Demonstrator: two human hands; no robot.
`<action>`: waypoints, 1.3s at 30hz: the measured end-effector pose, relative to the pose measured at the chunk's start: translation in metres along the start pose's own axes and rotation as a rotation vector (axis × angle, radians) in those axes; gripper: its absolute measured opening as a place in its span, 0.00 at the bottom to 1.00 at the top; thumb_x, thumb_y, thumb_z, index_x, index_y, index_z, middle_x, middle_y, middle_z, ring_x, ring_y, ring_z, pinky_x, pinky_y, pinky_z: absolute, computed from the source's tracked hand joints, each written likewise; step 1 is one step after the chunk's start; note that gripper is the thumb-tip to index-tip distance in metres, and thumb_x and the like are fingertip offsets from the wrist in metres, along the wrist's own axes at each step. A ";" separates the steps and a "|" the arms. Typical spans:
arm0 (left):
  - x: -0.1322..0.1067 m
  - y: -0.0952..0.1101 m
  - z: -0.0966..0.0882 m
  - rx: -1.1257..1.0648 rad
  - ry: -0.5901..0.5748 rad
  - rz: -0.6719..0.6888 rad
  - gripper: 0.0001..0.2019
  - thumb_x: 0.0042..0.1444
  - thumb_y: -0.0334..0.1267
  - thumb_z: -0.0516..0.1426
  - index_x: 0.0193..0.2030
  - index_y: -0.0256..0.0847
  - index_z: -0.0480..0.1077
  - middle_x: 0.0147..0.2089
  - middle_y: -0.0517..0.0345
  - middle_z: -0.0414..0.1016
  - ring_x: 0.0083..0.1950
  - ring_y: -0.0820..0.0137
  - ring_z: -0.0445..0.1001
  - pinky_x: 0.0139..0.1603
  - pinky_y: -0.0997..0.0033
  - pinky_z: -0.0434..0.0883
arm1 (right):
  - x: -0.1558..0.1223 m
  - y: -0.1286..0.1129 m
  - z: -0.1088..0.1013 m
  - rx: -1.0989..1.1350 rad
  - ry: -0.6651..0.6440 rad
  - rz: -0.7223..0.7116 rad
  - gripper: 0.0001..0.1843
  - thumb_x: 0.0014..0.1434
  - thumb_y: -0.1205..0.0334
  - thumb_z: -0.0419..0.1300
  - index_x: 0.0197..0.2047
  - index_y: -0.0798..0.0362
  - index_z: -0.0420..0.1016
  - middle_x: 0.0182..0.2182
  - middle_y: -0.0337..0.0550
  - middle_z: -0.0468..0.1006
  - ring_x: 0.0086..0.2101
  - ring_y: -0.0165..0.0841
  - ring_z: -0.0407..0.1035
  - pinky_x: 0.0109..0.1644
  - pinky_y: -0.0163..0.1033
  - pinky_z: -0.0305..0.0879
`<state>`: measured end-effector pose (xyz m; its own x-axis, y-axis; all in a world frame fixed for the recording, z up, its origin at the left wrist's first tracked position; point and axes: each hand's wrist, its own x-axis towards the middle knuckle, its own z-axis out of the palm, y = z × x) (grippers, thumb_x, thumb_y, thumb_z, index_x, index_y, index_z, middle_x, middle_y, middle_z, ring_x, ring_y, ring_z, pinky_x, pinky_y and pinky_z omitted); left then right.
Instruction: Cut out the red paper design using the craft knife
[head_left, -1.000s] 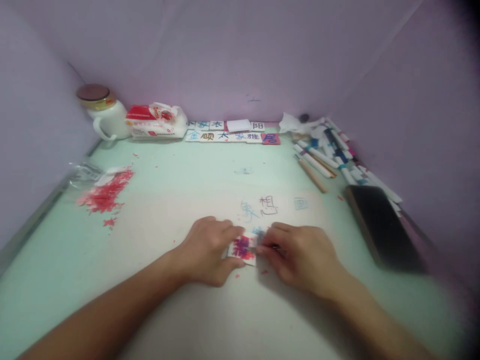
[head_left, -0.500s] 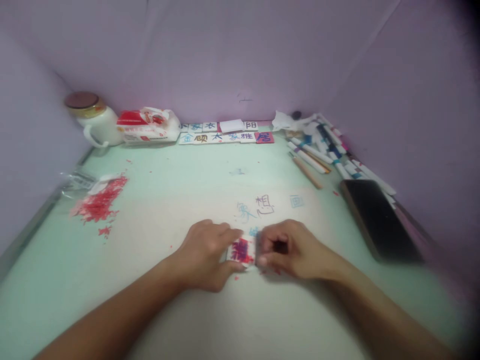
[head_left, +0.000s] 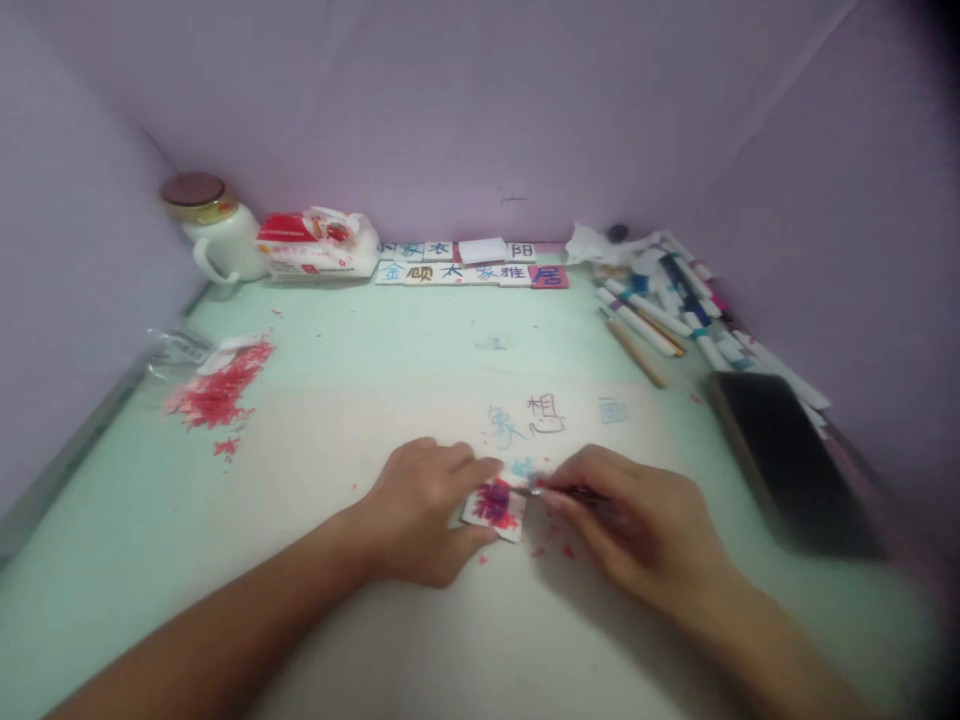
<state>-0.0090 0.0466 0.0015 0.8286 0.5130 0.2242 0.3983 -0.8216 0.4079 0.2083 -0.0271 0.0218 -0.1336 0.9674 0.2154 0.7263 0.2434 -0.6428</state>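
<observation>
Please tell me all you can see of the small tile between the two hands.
The small tile is a white square, its face smeared red and purple; material unclear. It lies flat, slightly turned, on the pale table. The left hand pinches its left side; a thin tool in the right hand meets its upper right corner.

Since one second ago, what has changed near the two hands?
The right hand uncurled and drew back to the right, its grip on a thin tool whose tip meets the right edge of the small tile, which turned slightly. The left hand pinches that tile as before; the pens and phone stayed.
</observation>
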 end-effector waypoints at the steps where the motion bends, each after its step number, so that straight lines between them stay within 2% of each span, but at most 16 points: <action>1: 0.000 0.000 0.000 -0.015 0.004 0.000 0.18 0.54 0.40 0.56 0.51 0.36 0.67 0.37 0.51 0.74 0.32 0.64 0.71 0.32 0.64 0.67 | 0.001 0.000 -0.001 0.043 0.014 0.011 0.06 0.61 0.67 0.54 0.38 0.50 0.72 0.29 0.38 0.76 0.25 0.28 0.68 0.28 0.33 0.60; 3: 0.001 0.000 0.000 -0.033 0.049 0.011 0.20 0.54 0.34 0.53 0.54 0.35 0.65 0.42 0.47 0.73 0.36 0.63 0.72 0.33 0.63 0.69 | 0.002 0.001 -0.003 0.156 0.048 0.023 0.10 0.61 0.71 0.51 0.42 0.49 0.70 0.33 0.39 0.75 0.29 0.29 0.69 0.32 0.33 0.63; 5: 0.001 0.002 0.002 -0.033 0.136 0.022 0.22 0.53 0.29 0.50 0.56 0.33 0.63 0.45 0.43 0.72 0.41 0.61 0.72 0.36 0.62 0.70 | 0.004 -0.001 -0.004 0.299 0.079 0.009 0.12 0.61 0.73 0.50 0.40 0.48 0.70 0.32 0.39 0.73 0.31 0.29 0.68 0.33 0.32 0.64; 8: 0.000 0.010 0.006 -0.025 0.228 -0.037 0.21 0.55 0.34 0.52 0.57 0.32 0.62 0.48 0.40 0.70 0.46 0.56 0.70 0.42 0.56 0.68 | 0.005 -0.003 -0.006 0.587 0.082 0.082 0.13 0.62 0.71 0.52 0.36 0.46 0.76 0.27 0.37 0.71 0.28 0.28 0.68 0.32 0.32 0.65; 11: 0.001 0.018 0.011 -0.017 0.150 -0.124 0.22 0.53 0.39 0.57 0.54 0.32 0.64 0.48 0.40 0.69 0.46 0.54 0.67 0.44 0.52 0.66 | 0.004 -0.003 -0.004 0.891 0.053 0.300 0.10 0.62 0.64 0.57 0.42 0.45 0.79 0.27 0.39 0.76 0.27 0.30 0.71 0.30 0.35 0.68; 14: 0.002 0.018 0.013 -0.056 0.107 -0.146 0.19 0.52 0.36 0.57 0.52 0.34 0.65 0.47 0.42 0.69 0.46 0.56 0.67 0.44 0.53 0.65 | 0.005 -0.001 0.000 1.078 0.070 0.429 0.13 0.56 0.58 0.65 0.45 0.46 0.80 0.31 0.43 0.79 0.26 0.32 0.73 0.26 0.36 0.69; 18: 0.000 0.009 0.011 -0.166 0.108 -0.093 0.19 0.51 0.31 0.54 0.51 0.36 0.66 0.48 0.44 0.69 0.48 0.57 0.67 0.47 0.53 0.65 | 0.003 -0.002 0.008 1.019 0.187 0.474 0.15 0.49 0.54 0.70 0.41 0.48 0.80 0.27 0.41 0.78 0.25 0.31 0.71 0.29 0.36 0.68; 20: -0.001 0.005 0.009 -0.232 0.110 -0.064 0.24 0.47 0.27 0.52 0.54 0.37 0.65 0.51 0.44 0.68 0.51 0.57 0.67 0.51 0.53 0.66 | 0.000 -0.001 0.013 0.977 0.214 0.420 0.13 0.50 0.50 0.69 0.32 0.49 0.79 0.22 0.39 0.75 0.24 0.30 0.68 0.28 0.35 0.64; 23: -0.003 0.006 0.008 -0.276 0.163 -0.069 0.28 0.45 0.26 0.51 0.57 0.37 0.63 0.54 0.43 0.67 0.55 0.56 0.66 0.55 0.51 0.65 | -0.004 0.001 0.020 0.963 0.197 0.370 0.20 0.55 0.44 0.63 0.23 0.52 0.73 0.16 0.38 0.68 0.20 0.29 0.61 0.24 0.35 0.58; 25: -0.002 0.011 0.008 -0.243 0.213 -0.117 0.25 0.49 0.31 0.54 0.56 0.37 0.63 0.53 0.42 0.67 0.54 0.54 0.66 0.54 0.48 0.64 | -0.005 0.001 0.023 0.945 0.226 0.461 0.18 0.54 0.45 0.64 0.26 0.51 0.74 0.17 0.37 0.68 0.20 0.30 0.60 0.23 0.35 0.56; 27: -0.001 0.019 0.010 -0.171 0.230 -0.194 0.23 0.51 0.41 0.59 0.53 0.35 0.65 0.49 0.42 0.68 0.50 0.53 0.66 0.52 0.47 0.63 | -0.003 -0.001 0.024 0.906 0.260 0.568 0.15 0.50 0.48 0.68 0.30 0.51 0.75 0.18 0.37 0.70 0.20 0.30 0.62 0.23 0.34 0.56; 29: 0.000 0.027 0.013 -0.089 0.200 -0.254 0.26 0.48 0.48 0.63 0.50 0.34 0.66 0.46 0.42 0.68 0.47 0.53 0.66 0.50 0.46 0.62 | 0.000 -0.003 0.024 0.856 0.264 0.614 0.13 0.45 0.53 0.71 0.28 0.51 0.76 0.19 0.38 0.73 0.21 0.30 0.64 0.23 0.33 0.57; 31: 0.000 0.032 0.015 -0.033 0.153 -0.266 0.29 0.48 0.50 0.63 0.52 0.33 0.66 0.45 0.43 0.69 0.45 0.53 0.66 0.50 0.45 0.61 | 0.003 -0.005 0.024 0.818 0.248 0.622 0.12 0.41 0.55 0.72 0.24 0.51 0.76 0.21 0.39 0.76 0.22 0.31 0.66 0.24 0.34 0.60; 34: -0.002 0.031 0.017 -0.040 0.112 -0.234 0.28 0.50 0.42 0.61 0.56 0.32 0.63 0.46 0.43 0.68 0.45 0.54 0.65 0.49 0.46 0.60 | 0.006 -0.004 0.024 0.774 0.236 0.601 0.12 0.40 0.56 0.73 0.25 0.51 0.78 0.22 0.41 0.78 0.23 0.33 0.68 0.26 0.36 0.64; 36: -0.002 0.028 0.017 -0.094 0.111 -0.186 0.27 0.48 0.35 0.58 0.56 0.33 0.61 0.47 0.43 0.67 0.46 0.55 0.65 0.50 0.48 0.60 | 0.007 -0.001 0.025 0.762 0.231 0.589 0.12 0.44 0.53 0.71 0.25 0.51 0.76 0.18 0.39 0.75 0.20 0.30 0.65 0.24 0.35 0.62; 39: -0.003 0.023 0.017 -0.155 0.148 -0.157 0.29 0.45 0.31 0.55 0.57 0.36 0.60 0.49 0.43 0.66 0.49 0.54 0.65 0.51 0.49 0.60 | 0.006 0.003 0.026 0.913 0.235 0.606 0.17 0.51 0.49 0.67 0.23 0.52 0.71 0.14 0.36 0.69 0.16 0.27 0.60 0.20 0.33 0.56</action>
<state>0.0045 0.0218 -0.0043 0.6906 0.6710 0.2697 0.4428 -0.6872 0.5760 0.1923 -0.0187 0.0016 0.2747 0.9299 -0.2447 -0.1520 -0.2093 -0.9660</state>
